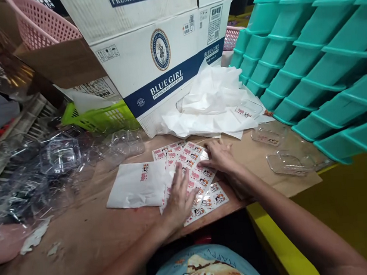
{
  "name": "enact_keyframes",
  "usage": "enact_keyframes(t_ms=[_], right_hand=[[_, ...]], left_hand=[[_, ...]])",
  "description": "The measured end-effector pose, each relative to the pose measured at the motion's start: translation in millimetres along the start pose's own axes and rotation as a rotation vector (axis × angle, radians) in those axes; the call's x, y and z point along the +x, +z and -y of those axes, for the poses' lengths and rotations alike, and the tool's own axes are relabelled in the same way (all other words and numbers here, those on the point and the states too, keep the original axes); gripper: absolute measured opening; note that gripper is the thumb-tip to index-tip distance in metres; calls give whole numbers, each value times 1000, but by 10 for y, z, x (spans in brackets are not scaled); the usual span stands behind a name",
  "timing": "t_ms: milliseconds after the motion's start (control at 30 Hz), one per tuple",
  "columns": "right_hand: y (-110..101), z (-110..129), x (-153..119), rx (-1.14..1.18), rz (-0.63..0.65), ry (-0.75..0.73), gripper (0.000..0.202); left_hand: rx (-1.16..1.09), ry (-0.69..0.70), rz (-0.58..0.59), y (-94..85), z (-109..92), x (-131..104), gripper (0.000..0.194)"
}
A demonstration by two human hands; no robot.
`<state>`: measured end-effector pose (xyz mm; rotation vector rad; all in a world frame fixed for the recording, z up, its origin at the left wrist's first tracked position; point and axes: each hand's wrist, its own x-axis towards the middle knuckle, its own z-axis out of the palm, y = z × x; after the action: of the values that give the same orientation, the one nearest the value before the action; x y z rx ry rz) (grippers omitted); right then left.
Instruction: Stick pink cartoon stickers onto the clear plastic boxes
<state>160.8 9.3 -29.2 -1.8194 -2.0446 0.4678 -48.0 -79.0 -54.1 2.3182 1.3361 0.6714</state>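
Several sticker sheets [185,156] with cat pictures and pink print lie overlapped at the table's front edge. My left hand [179,198] rests on them with its fingers spread, holding nothing. At the sheets' upper right edge is my right hand [217,156], its fingers bent and close together over the edge; whatever they may grip is too small to make out. To the left of the sheets, a flat white paper stack [132,185] carries one cat sticker near its top right.
Clear plastic containers [60,156] pile up at the left. Stickered clear lids [286,163] lie at the right, below stacked teal bins [314,81]. Behind stand a beer carton [131,64], crumpled white paper [212,100] and a green basket [116,116].
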Motion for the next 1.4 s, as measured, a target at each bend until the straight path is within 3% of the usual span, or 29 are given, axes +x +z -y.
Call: enact_keyframes(t_ms=[100, 167, 233, 300, 400, 433, 500, 600, 733, 967, 1133, 1300, 1400], right_hand=[[-49, -111, 54, 99, 31, -61, 22], [-118, -178, 7, 190, 64, -103, 18], [-191, -194, -58, 296, 78, -148, 22], [-243, -127, -120, 321, -71, -182, 25], [-226, 150, -206, 181, -421, -297, 27], [-191, 271, -235, 142, -456, -362, 25], [-85, 500, -287, 152, -408, -495, 17], [89, 690, -340, 244, -371, -529, 12], [196, 666, -361, 359, -365, -477, 12], [210, 616, -321, 515, -302, -380, 8], [198, 574, -284, 614, -306, -251, 15], [185, 631, -406, 453, -322, -412, 8], [219, 676, -440, 467, -315, -417, 14]], left_hand=[[-6, -202, -103, -287, 303, 216, 71], [-110, -299, -99, -465, 464, 339, 51], [-365, -333, -83, -594, 532, 408, 24], [-668, -381, -71, -663, 494, 426, 22], [-997, -493, -44, -670, 314, 401, 31], [-1065, -519, -45, -656, 250, 387, 32], [-1181, -545, -43, -619, 153, 363, 31], [-1310, -556, 13, -567, 110, 342, 31], [-1328, -515, 50, -519, 154, 333, 24], [-1037, -374, -73, -476, 143, 267, 20], [-1179, -481, -98, -431, 88, 214, 26], [-1214, -531, -177, -418, 57, 230, 22], [-1182, -522, -160, -418, 49, 241, 22]])
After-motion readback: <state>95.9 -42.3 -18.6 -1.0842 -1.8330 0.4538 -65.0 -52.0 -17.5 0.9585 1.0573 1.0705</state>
